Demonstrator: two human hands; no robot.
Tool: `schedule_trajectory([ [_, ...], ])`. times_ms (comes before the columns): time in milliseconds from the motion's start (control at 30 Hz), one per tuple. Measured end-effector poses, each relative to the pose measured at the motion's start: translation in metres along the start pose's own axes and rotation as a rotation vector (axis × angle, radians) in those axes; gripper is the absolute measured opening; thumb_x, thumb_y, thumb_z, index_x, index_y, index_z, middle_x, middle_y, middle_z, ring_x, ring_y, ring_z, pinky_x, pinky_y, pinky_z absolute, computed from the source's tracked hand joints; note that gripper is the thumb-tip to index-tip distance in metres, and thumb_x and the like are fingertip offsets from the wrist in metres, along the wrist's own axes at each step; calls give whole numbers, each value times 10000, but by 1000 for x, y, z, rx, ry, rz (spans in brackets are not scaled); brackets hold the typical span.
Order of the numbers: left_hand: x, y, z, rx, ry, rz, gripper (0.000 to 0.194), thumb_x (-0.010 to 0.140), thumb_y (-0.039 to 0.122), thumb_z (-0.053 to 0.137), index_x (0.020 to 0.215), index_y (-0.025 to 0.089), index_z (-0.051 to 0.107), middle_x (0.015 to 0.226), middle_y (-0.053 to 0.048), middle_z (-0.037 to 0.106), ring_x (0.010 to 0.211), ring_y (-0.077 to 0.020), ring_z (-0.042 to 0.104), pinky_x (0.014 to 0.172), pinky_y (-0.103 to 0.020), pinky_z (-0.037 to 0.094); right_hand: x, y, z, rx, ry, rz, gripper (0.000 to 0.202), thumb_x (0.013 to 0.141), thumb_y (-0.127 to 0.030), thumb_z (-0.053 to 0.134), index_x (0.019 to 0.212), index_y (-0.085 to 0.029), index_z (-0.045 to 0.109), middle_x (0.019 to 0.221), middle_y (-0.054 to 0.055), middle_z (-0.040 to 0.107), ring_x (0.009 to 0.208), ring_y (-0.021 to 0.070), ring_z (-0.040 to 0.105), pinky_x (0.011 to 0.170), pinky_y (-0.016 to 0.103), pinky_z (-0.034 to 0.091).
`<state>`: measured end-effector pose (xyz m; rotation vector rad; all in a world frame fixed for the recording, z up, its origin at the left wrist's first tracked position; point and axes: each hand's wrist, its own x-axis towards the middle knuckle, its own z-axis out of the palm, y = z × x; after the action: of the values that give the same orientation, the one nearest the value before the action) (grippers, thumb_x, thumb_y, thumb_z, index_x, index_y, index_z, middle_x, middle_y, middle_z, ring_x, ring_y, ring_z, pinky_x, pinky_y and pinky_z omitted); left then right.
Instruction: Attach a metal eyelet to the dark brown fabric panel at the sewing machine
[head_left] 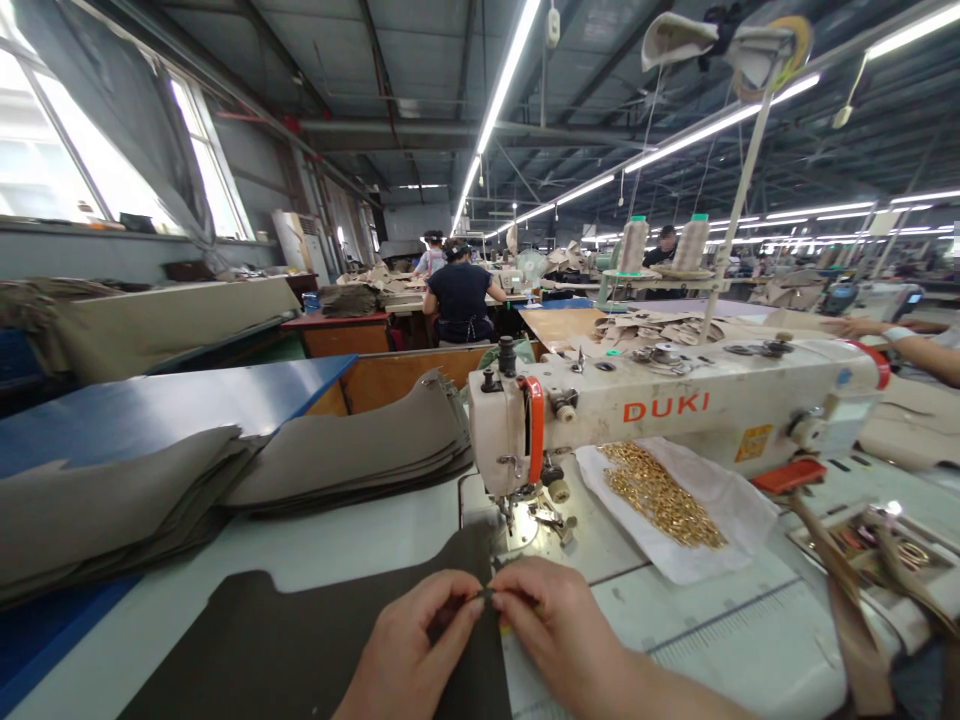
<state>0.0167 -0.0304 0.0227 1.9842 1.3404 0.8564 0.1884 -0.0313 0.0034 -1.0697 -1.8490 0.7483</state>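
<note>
- Your left hand [409, 650] and right hand [559, 625] meet fingertip to fingertip, both grips pressed together, pinching one small dark piece [480, 595] between them; too small to tell what it is.
- The piece sits right at the pinch, above the edge of the dark fabric panel [300, 650] that lies flat on the counter [337, 545] under your left grip.
- Panel is cut off by the bottom edge; your wrists too.
- Just beyond the grips: the needle area of the sewing machine [675, 405]; the needle itself is hard to make out.
- Beyond and right of your right grip: gold metal bits [660, 495] heaped on a white cloth [720, 520], partly under the machine arm.
- Far right of the grips: tan straps [847, 600] and a tray, blurred and cut off.
- Beyond and left of your left grip: stacks of grey cut pieces [345, 450].
- A co-worker's arm [915, 350] shows behind the machine, mostly out of frame.
</note>
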Motion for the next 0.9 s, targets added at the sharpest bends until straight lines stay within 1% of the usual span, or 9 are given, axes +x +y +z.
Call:
schedule_trajectory([
  [100,0,0,-3,63,-34,32,182,841,324,515,777,247,667,761,11,703,739,-176,660,689,-227,495,-2,0,-1,-40,-11,-8,140,846,-122,540,807,-169,666,764,25,649,714,143,573,652,219,392],
  [167,2,-4,-7,120,-34,68,187,846,341,510,849,249,673,854,-6,718,815,-192,670,751,-261,523,-2,0,-3,-25,-8,26,134,830,-108,550,789,-170,660,747,13,643,701,136,564,641,213,381],
  [233,6,-13,-12,209,35,110,250,858,366,490,1002,240,651,1010,-39,711,928,-216,664,839,-327,537,-1,1,-6,8,-8,85,145,810,-84,558,744,-169,655,690,-8,621,659,122,542,606,204,360],
  [300,9,-24,-15,332,114,185,342,874,383,462,1142,215,593,1150,-77,669,1052,-243,629,926,-407,516,2,1,-8,43,-21,161,160,787,-60,566,701,-165,651,627,-27,585,616,108,512,574,201,335],
  [367,10,-34,-12,460,128,282,376,889,368,438,1208,200,547,1207,-95,640,1126,-253,595,972,-447,490,7,0,-9,88,-47,265,164,757,-37,578,673,-160,647,599,-38,563,598,100,498,565,199,329],
  [500,-2,-44,1,632,138,416,382,907,327,436,1266,207,484,1214,-92,638,1124,-241,606,943,-414,528,24,1,-10,185,-119,483,157,736,-32,566,670,-158,633,572,-44,564,515,89,507,512,185,376],
  [600,-13,-45,7,665,169,466,396,905,318,452,1286,210,453,1218,-94,638,1116,-244,615,914,-407,550,38,3,-9,212,-193,585,149,721,-44,567,654,-164,625,527,-57,559,410,79,486,441,179,397],
  [767,-13,-40,3,595,215,480,354,888,312,484,1229,216,496,1152,-83,668,1042,-244,651,874,-400,572,51,-1,-12,193,-296,670,187,687,-33,582,553,-162,603,448,-71,537,342,57,470,380,146,372],
  [900,-2,-28,1,536,223,562,203,896,272,478,1059,216,586,989,-52,698,902,-212,679,803,-343,587,57,-7,-15,176,-357,712,223,691,-27,572,509,-157,579,425,-71,537,321,49,477,348,128,356],
])
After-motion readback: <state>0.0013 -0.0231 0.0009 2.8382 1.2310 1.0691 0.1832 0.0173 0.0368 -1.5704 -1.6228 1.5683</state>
